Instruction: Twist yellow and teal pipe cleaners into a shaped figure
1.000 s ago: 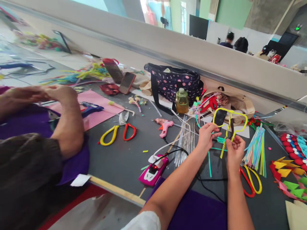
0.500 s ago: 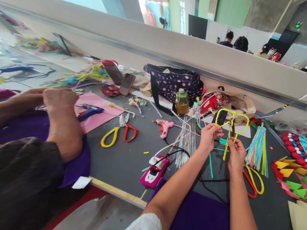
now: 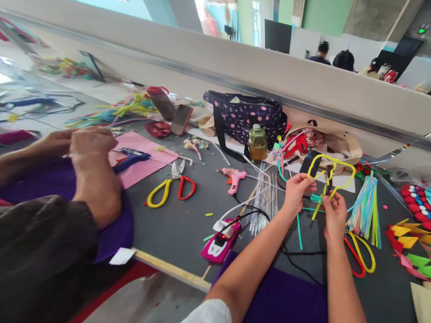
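Observation:
Yellow pipe cleaners [image 3: 354, 172] are bent into two open loops that meet at a twisted stem, with a green pipe cleaner [image 3: 315, 198] wound round the lower part. My left hand [image 3: 298, 190] pinches the left loop near its base. My right hand [image 3: 335, 211] has thumb and fingers closed on the stem side, just under the right loop. Both hands hold the piece up over the dark table. A straight green length [image 3: 300, 231] hangs or lies below it; I cannot tell which.
Red-and-yellow scissors [image 3: 362, 255] and a pipe-cleaner bundle [image 3: 365, 208] lie to the right. Left of my arms are a pink glue gun [image 3: 233, 178], a magenta power strip [image 3: 221, 242] and more scissors [image 3: 170, 186]. A co-worker's arm [image 3: 96, 179] is at far left.
The view has shifted slightly, so most things sit a little further right. The yellow piece has tilted a bit to the right in my hands, still held by both.

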Available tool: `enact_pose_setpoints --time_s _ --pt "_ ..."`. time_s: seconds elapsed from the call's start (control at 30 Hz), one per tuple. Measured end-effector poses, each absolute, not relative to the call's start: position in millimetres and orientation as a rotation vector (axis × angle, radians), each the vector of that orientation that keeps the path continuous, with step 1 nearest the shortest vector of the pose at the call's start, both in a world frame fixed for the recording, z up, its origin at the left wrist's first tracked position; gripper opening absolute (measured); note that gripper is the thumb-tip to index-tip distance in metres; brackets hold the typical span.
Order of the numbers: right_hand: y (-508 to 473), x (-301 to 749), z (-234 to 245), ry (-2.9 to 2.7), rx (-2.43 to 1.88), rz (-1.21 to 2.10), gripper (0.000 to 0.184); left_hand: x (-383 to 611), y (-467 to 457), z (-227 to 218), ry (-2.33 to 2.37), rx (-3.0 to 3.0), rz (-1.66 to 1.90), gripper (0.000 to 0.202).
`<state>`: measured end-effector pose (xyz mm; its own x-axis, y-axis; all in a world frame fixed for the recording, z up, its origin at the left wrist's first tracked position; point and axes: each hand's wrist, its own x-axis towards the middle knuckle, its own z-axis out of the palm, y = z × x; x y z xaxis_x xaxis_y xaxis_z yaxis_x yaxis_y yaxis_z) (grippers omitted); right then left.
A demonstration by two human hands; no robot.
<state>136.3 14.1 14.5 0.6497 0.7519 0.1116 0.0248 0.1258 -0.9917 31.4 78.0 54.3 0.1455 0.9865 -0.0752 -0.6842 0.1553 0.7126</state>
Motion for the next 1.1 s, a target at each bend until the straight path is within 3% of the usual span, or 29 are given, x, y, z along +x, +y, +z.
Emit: enact_pose_setpoints --time_s 0.1,0.23,0.43,0.53,0.63,0.97,1.1 --pt "10 136 17 -0.872 -1.518 0.181 0.047 34 75 52 0.619 0.607 1.307 0.024" --pt "4 132 24 -0.924 -1.514 -0.108 0.037 38 71 50 0.623 0.612 1.303 0.022" --pt "2 136 32 -0.900 -1.512 -0.307 0.063 38 73 48 0.648 0.601 1.311 0.021" --pt "-2 134 35 -0.961 -1.469 -0.389 0.041 36 74 48 0.663 0.625 1.309 0.020" --pt "-5 128 35 -1.091 -1.410 -0.251 0.023 35 73 49 0.664 0.684 1.294 0.021" --pt "0 131 37 -0.883 -1.356 0.469 0.046 39 63 48 0.519 0.936 1.098 0.025" --pt "1 142 34 -0.831 -1.355 0.492 0.050 40 61 43 0.528 0.983 1.083 0.026"
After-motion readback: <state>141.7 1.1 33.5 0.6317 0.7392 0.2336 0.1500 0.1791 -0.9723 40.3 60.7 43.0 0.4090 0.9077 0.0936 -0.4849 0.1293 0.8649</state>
